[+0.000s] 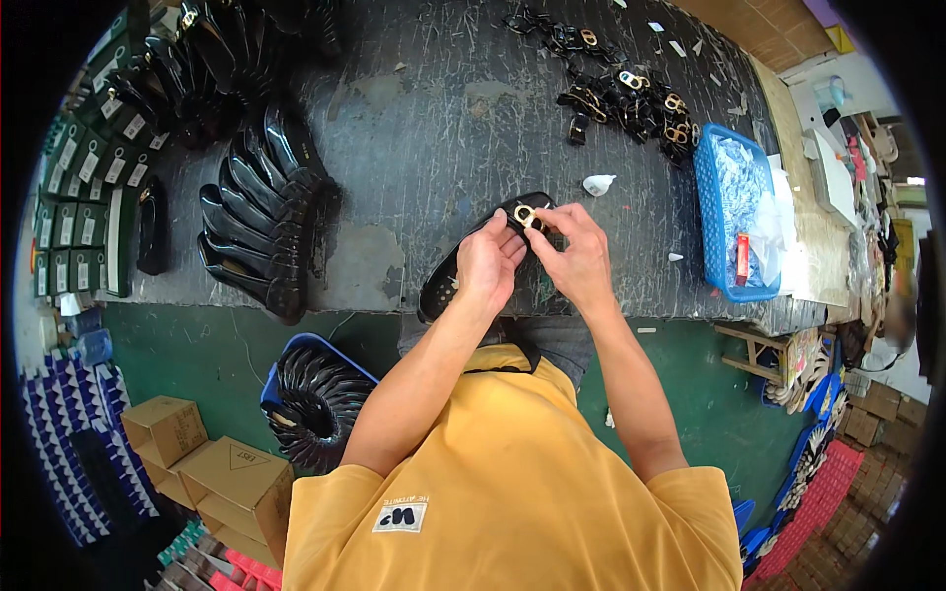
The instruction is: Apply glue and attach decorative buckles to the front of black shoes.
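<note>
Near the table's front edge, both hands meet over a black shoe (435, 292) lying on the tabletop. Between them is a black strap with a gold ring-shaped buckle (525, 215). My right hand (579, 258) pinches the strap's right side between thumb and fingers. My left hand (486, 264) is closed at the other side, thumb up by the buckle and fingers curled. It covers the middle of the shoe, and what lies under its fingertips is partly hidden.
A row of glossy black shoes (261, 192) stands at left, beside green shoeboxes (74, 222). Buckled black straps (631, 98) are heaped at the far right. A blue basket (711, 212) sits right; a crumpled white piece (598, 184) lies nearer. A blue bin of shoes (320, 399) stands below the table edge.
</note>
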{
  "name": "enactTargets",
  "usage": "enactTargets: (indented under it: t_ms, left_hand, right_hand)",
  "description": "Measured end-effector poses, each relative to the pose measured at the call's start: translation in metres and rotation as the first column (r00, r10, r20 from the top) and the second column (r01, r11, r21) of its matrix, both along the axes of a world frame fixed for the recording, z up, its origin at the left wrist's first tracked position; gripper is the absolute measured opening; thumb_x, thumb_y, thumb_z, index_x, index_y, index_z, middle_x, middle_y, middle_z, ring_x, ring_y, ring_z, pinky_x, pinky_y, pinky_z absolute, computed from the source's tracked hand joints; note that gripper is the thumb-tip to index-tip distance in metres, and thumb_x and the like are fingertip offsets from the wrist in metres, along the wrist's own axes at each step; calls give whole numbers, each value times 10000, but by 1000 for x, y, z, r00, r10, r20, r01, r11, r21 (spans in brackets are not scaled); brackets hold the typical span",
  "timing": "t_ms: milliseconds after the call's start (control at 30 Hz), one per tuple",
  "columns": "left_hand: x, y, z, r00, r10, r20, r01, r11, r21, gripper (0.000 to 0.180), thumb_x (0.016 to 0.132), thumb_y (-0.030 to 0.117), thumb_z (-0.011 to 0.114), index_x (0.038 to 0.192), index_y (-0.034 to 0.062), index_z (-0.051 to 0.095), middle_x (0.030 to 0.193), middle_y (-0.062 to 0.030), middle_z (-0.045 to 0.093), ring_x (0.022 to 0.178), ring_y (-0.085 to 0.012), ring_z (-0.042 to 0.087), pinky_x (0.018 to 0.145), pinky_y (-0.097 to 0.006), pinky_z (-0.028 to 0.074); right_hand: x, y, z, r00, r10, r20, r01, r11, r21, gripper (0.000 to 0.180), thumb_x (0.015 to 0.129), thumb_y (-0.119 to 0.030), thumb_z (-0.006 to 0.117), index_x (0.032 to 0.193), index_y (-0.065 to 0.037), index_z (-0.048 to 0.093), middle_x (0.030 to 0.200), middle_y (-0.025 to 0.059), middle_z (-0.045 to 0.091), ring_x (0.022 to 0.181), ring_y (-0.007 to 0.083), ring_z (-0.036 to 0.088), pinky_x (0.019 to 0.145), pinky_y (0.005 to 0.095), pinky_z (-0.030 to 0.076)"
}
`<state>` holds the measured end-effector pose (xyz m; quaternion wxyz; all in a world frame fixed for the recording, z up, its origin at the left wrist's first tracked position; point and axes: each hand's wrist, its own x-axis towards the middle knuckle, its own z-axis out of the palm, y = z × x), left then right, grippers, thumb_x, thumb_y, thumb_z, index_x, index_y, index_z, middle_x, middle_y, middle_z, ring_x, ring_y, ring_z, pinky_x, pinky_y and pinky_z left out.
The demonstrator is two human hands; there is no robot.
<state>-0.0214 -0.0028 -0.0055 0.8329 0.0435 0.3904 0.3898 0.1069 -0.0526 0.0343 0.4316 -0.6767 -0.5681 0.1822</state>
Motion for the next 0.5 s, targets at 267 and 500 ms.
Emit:
enactTargets:
  t_ms: [267, 500]
  left_hand:
    - [-1, 0, 1, 1000, -19, -7, 19, 1000, 4, 276, 1069, 243, 498, 1189, 24, 618, 1150, -130, 688, 1069, -242, 649, 975, -387, 498]
    - [0, 0, 6, 998, -54, -31, 55, 998, 31, 182, 990, 144, 659, 1098, -3, 660, 1071, -113, 713, 978, -197, 677, 901, -336, 526]
  right_hand:
    - [-3, -3, -3, 994, -23, 110, 23, 1000, -3, 261, 801, -107, 796, 1044, -19, 756, 906, 117, 666, 828, 317, 673, 752, 402, 539]
    - [-5, -3, -8, 991, -46, 124, 46, 999, -2, 237, 793, -95, 799, 1014, -19, 764, 878, 108, 659, 827, 321, 658, 755, 409, 527]
